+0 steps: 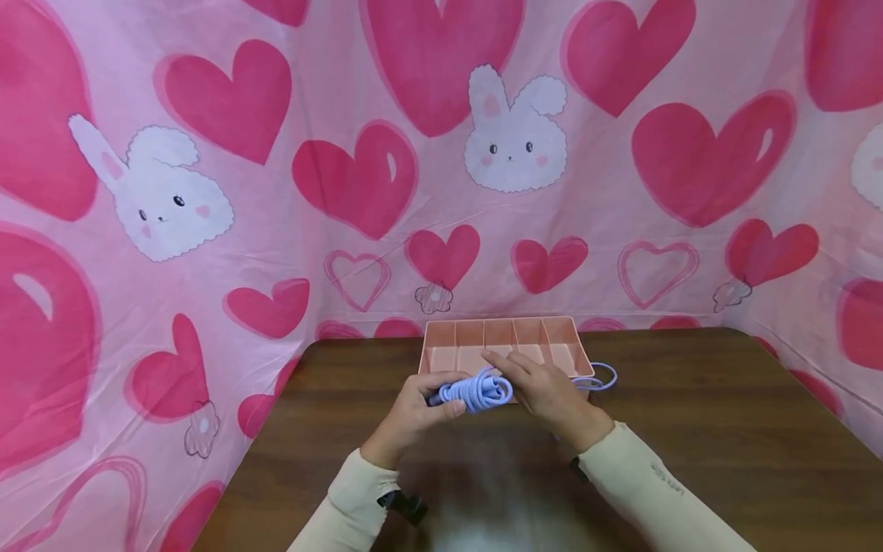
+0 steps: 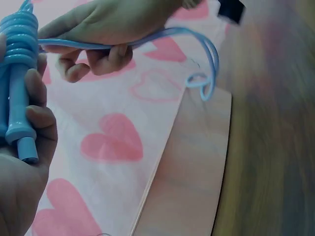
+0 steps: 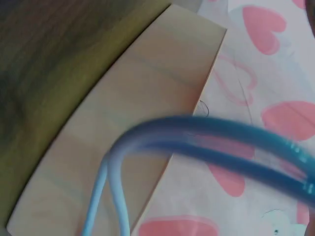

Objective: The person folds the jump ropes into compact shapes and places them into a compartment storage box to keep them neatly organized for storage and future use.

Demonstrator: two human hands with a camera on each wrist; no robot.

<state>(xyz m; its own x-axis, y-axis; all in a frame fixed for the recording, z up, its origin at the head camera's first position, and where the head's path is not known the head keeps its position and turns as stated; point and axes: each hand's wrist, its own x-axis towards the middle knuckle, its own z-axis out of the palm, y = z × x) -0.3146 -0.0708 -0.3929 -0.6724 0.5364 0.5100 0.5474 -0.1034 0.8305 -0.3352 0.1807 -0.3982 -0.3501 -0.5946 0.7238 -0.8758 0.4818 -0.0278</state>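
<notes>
A light blue jump rope [image 1: 477, 392], its cord wound in several turns round its handles, lies in my left hand [image 1: 414, 410]. The left wrist view shows curled left fingers [image 2: 37, 88] gripping the handles [image 2: 19, 105] below the coils. My right hand [image 1: 552, 395] holds the doubled loose cord [image 2: 170, 32], with some fingers bent under it. From that hand the cord hangs in a loop at the right. In the right wrist view the doubled cord [image 3: 167, 130] crosses close and blurred, and the right fingers are mostly out of sight.
Behind the hands stands a pink box [image 1: 498, 320] with several compartments, on a dark wooden table [image 1: 690, 414]. Pink cloth [image 1: 441, 207] printed with hearts and rabbits hangs behind and beside the table.
</notes>
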